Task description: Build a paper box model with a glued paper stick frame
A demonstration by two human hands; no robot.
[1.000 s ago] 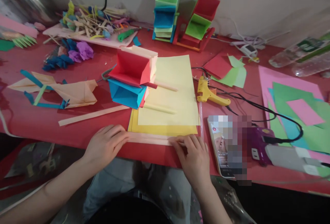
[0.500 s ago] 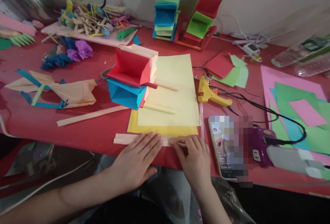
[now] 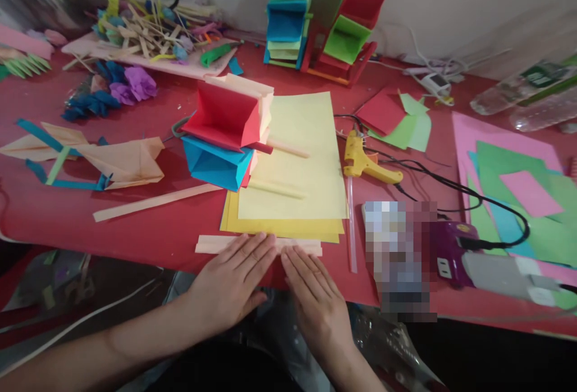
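A long, narrow folded paper strip, pale peach, lies along the table's front edge. My left hand rests flat across its middle with fingers stretched out. Just to the right, my right hand lies with straight fingers, its tips on the same strip. Both hands are open and grasp nothing; the fingers cover part of the strip. Beyond it sit yellow paper sheets, with a red folded paper box and a blue one over their left side.
A yellow glue gun with a black cord lies right of the sheets, near a clear glue stick. Another peach strip is at left. A purple power adapter and coloured paper lie right. Paper models stand behind.
My right hand has gone from pinching the strip's right part to lying flat beside my left hand. The strip's right end now shows. My left hand stays on the strip.
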